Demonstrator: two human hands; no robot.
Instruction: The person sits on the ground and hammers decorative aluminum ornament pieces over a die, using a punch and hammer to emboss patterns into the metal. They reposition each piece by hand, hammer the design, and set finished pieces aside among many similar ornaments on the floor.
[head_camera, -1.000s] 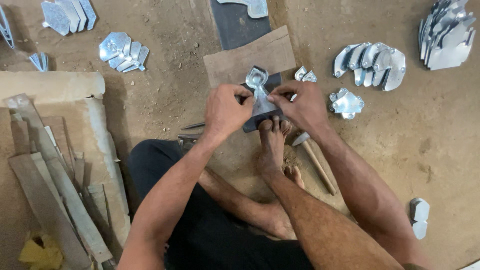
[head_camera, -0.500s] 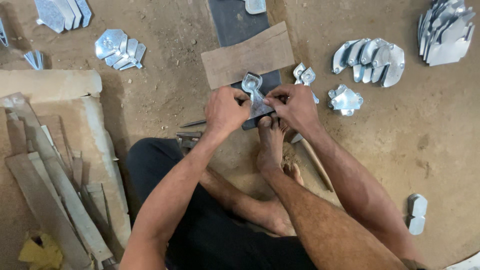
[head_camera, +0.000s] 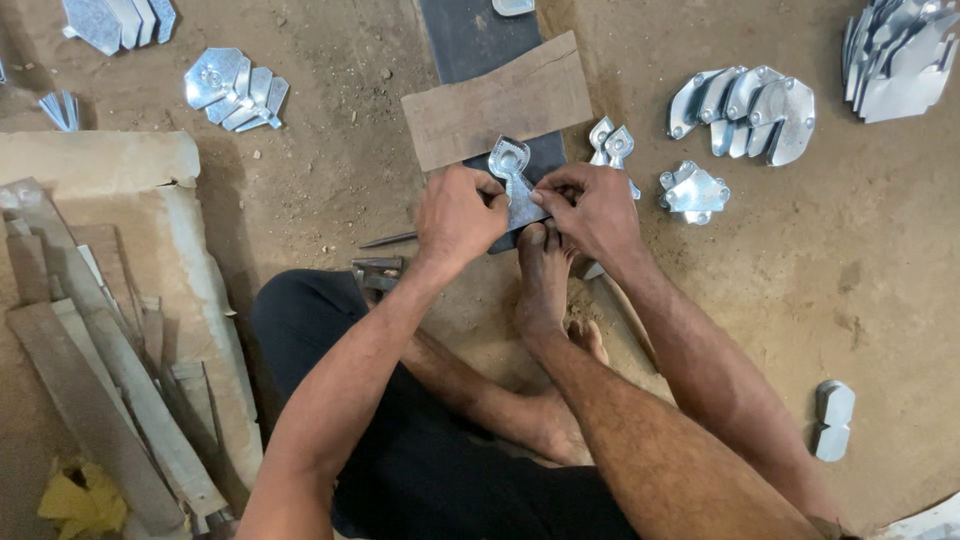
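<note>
My left hand (head_camera: 458, 215) and my right hand (head_camera: 597, 208) both pinch a shiny flat metal piece (head_camera: 512, 172) with a notched, rounded top. The piece rests on a dark metal block (head_camera: 478, 40), partly covered by a brown cardboard sheet (head_camera: 497, 100). My bare foot (head_camera: 543, 280) presses against the block's near end, just below the hands. Two similar small metal pieces (head_camera: 610, 140) lie right beside my right hand.
Fanned stacks of cut metal plates lie on the dirt floor: top left (head_camera: 235, 88), right (head_camera: 745, 108), far right corner (head_camera: 905, 55), and a small cluster (head_camera: 693, 192). A single plate (head_camera: 833, 420) lies lower right. Wood and cardboard strips (head_camera: 100, 370) pile up at left. A thin rod (head_camera: 388, 240) lies by my left wrist.
Both hands have stayed on the metal piece, shifting it slightly on the block. The view has drifted a little; nothing was picked up or let go.
</note>
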